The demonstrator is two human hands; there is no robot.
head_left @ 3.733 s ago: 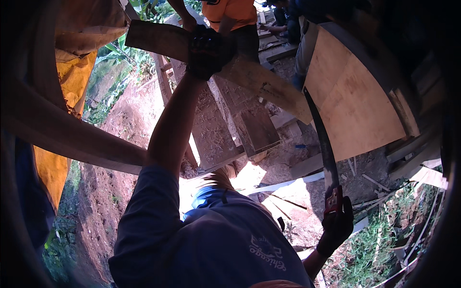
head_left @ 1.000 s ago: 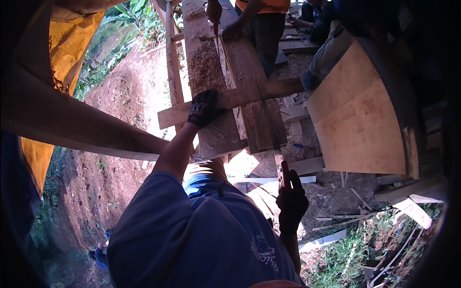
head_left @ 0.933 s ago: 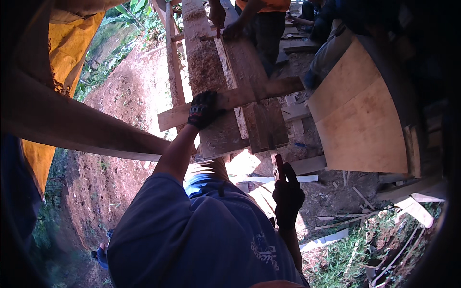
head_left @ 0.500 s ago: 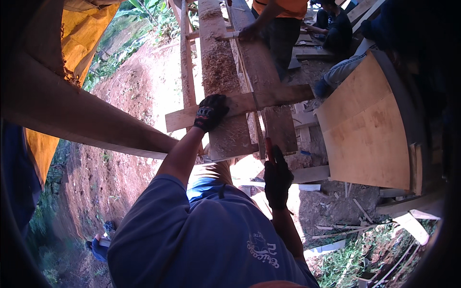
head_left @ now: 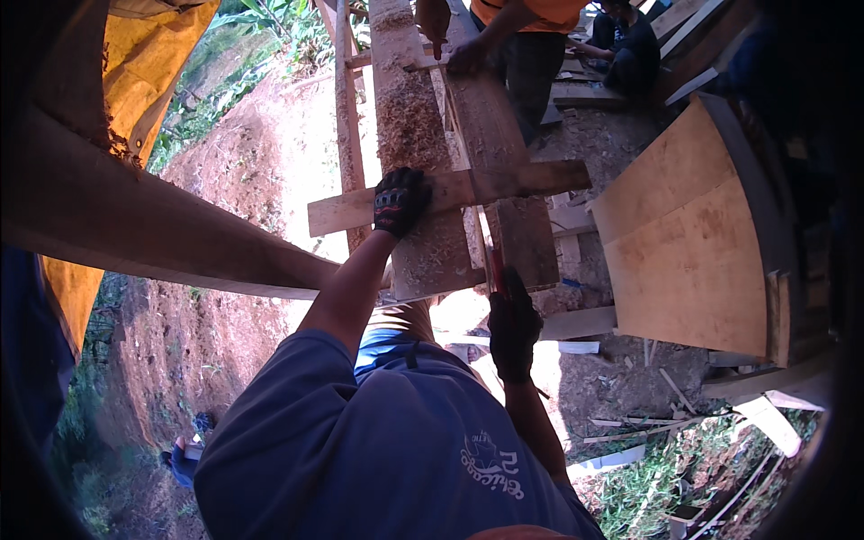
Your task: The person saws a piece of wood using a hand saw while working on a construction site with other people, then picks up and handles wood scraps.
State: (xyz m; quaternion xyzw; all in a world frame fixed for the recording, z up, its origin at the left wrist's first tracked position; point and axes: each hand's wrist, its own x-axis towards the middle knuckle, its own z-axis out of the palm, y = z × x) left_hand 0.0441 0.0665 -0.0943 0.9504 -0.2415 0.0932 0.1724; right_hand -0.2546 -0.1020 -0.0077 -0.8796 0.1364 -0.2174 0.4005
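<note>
Cannot discern teeth of saw [head_left: 487, 232], too small. Cannot see full handle [head_left: 497, 265] within right hand [head_left: 515, 330], nor head of orange-shirted co-worker [head_left: 545, 13], cut off by upper edge.

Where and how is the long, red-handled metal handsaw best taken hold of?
Probably by its red handle, from the wearer's near side, as the black-gloved right hand has it: the slim metal blade points away, toward the flat brown wooden plank.
</note>
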